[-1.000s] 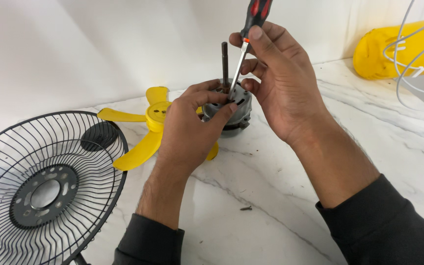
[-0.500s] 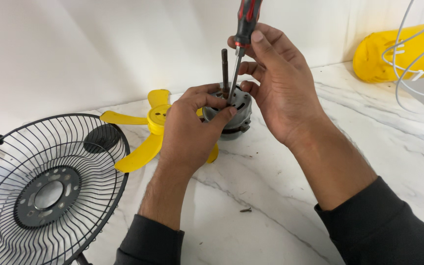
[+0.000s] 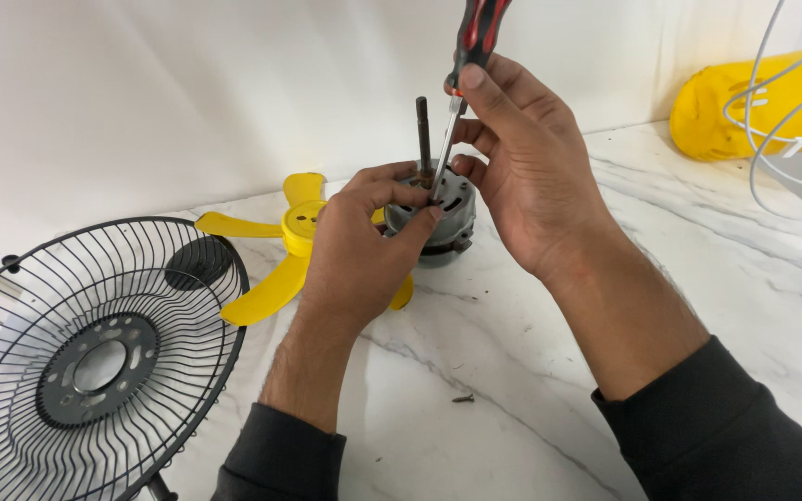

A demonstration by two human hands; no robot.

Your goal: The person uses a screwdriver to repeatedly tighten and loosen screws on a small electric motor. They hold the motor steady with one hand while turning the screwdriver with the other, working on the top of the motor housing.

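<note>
Left hand (image 3: pixel 359 246) clamps the fan motor (image 3: pixel 438 209); right hand (image 3: pixel 526 172) grips the screwdriver (image 3: pixel 466 65) — keep its tip vertical, seated at motor's 12 o'clock.

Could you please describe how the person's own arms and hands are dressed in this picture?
Both hands, the left hand and the right hand, are bare: no gloves, rings or watch visible. Each forearm is bare down to a dark sleeve, pushed up, of plain soft fabric without markings.
</note>
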